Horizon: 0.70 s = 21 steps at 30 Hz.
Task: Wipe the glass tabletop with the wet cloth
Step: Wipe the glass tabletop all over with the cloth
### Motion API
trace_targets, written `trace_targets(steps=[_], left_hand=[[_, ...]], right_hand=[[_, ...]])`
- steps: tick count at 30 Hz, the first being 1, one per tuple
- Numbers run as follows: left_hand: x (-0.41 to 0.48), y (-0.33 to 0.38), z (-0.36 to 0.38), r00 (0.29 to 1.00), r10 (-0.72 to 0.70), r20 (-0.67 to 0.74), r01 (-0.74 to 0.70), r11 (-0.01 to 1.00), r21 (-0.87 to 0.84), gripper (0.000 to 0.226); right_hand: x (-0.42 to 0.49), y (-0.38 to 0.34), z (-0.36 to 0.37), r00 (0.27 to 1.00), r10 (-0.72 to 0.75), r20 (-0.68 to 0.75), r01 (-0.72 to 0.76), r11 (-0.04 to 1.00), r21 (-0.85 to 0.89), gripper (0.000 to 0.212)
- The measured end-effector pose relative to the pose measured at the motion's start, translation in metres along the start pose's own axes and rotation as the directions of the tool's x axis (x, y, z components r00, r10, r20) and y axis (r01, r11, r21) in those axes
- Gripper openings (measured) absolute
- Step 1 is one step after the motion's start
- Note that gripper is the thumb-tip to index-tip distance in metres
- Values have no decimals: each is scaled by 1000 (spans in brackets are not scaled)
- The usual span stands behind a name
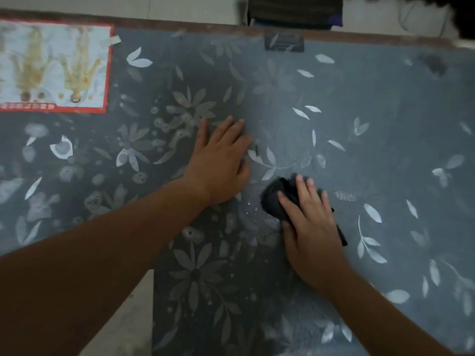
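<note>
I am pressing the wet cloth point(276, 201) under my right hand point(312, 227), fingers flat. My left hand point(222, 163) is resting spread at ten o'clock; unwiped glass tabletop point(385, 104) is lying toward one o'clock.

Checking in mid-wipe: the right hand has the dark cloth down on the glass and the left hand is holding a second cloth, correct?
Not quite. The head view shows the left hand holding nothing: it lies flat, fingers straight, on the glass tabletop. The rest stands: the right hand has the dark cloth down on the glass.
</note>
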<state>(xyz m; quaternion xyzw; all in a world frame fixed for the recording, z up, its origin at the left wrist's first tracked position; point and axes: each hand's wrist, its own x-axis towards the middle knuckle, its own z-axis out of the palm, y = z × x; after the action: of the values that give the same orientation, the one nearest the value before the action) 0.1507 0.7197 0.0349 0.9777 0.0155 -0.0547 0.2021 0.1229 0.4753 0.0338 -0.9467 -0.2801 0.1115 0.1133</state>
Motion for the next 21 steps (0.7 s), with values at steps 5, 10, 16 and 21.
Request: trace_targets(steps=[5,10,16,21], left_hand=[[-44,-26,-3,995,-77,-66,86,987,135,62],[-54,-37,6,997,-72,12,68,972,224,71],[-52,-40,17,997,-61,-55,72,969,238,67],[-54,-38,15,997,-66,-31,71,969,238,68]], right_hand=[[-6,-16,5,998,-59,-9,59,998,7,48],[35,-6,-5,981,-191,19,191,981,-43,49],[207,-16,-22,994,33,-108,-29,999,36,49],[90,-18,-6,967,-255,-13,254,967,-20,49]])
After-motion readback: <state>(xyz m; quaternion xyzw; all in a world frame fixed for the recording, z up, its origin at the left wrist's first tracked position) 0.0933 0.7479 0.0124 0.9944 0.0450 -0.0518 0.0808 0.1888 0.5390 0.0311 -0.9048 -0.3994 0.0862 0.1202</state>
